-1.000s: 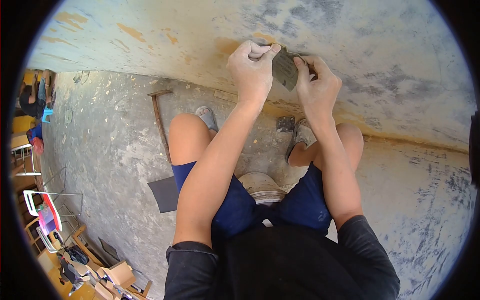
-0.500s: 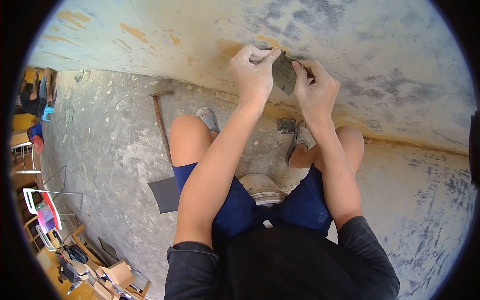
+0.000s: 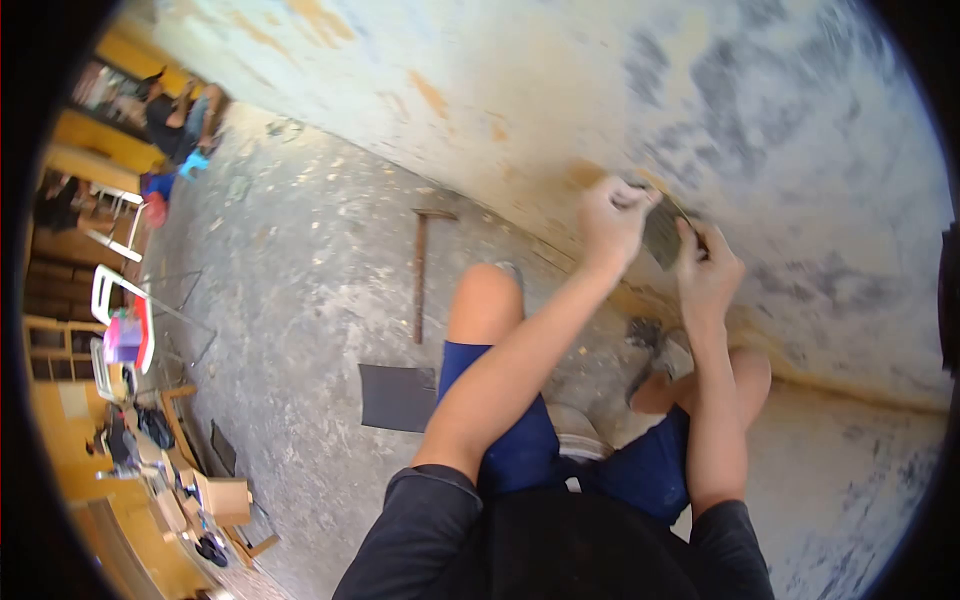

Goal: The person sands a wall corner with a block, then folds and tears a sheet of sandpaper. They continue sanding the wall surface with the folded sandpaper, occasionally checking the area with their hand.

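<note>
Between my two hands, close to the stained wall point(image 3: 560, 110), is a small dark grey-green sheet point(image 3: 661, 236), like sandpaper. My left hand point(image 3: 612, 225) pinches its left edge between thumb and fingers. My right hand point(image 3: 708, 262) grips the right edge, with the fingers curled. Both hands are a little blurred. Below them, a dark square piece point(image 3: 643, 332) lies on the floor by my foot.
A hammer-like tool point(image 3: 420, 280) and a dark sheet point(image 3: 397, 397) lie on the concrete floor point(image 3: 290, 330). At the left are a person point(image 3: 170, 120) seated by the wall, a folding chair point(image 3: 135, 320) and cardboard boxes point(image 3: 222, 498).
The view has turned and shifted left, so my hands and the floor items appear further right and lower. Both hands still hold the small sheet, which shows less of its face.
</note>
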The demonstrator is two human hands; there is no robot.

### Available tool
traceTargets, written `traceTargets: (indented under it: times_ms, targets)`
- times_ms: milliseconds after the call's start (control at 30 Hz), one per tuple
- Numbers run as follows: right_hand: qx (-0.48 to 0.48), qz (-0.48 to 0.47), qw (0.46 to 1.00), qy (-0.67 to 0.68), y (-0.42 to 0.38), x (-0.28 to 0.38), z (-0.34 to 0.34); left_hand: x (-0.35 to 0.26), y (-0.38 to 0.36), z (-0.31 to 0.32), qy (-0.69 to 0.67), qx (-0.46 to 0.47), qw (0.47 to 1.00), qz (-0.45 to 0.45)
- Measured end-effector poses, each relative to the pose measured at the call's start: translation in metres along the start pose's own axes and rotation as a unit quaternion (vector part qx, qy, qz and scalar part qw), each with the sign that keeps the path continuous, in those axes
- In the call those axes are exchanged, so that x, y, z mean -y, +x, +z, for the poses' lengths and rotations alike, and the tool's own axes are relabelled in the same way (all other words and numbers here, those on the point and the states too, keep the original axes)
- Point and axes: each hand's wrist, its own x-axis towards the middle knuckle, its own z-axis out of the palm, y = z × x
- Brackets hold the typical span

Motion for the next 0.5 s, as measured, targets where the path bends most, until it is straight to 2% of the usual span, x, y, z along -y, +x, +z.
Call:
traceTargets:
  times_ms: [100, 233, 300, 500]
  targets:
    - [0.003, 0.019, 1.000, 0.007, 0.000, 0.006, 0.001, -0.003, 0.002, -0.006, 0.022, 0.029, 0.999, 0.015]
    - [0.005, 0.015, 0.999, 0.031, -0.001, 0.001, 0.004, -0.005, 0.002, -0.007, 0.038, 0.018, 0.999, 0.010]
    - [0.017, 0.049, 0.998, 0.025, -0.002, -0.002, 0.003, -0.002, 0.002, -0.005, 0.046, 0.018, 0.999, -0.002]
    - [0.018, 0.029, 0.999, 0.024, -0.003, 0.004, -0.001, 0.000, 0.001, -0.002, 0.025, 0.009, 1.000, -0.001]
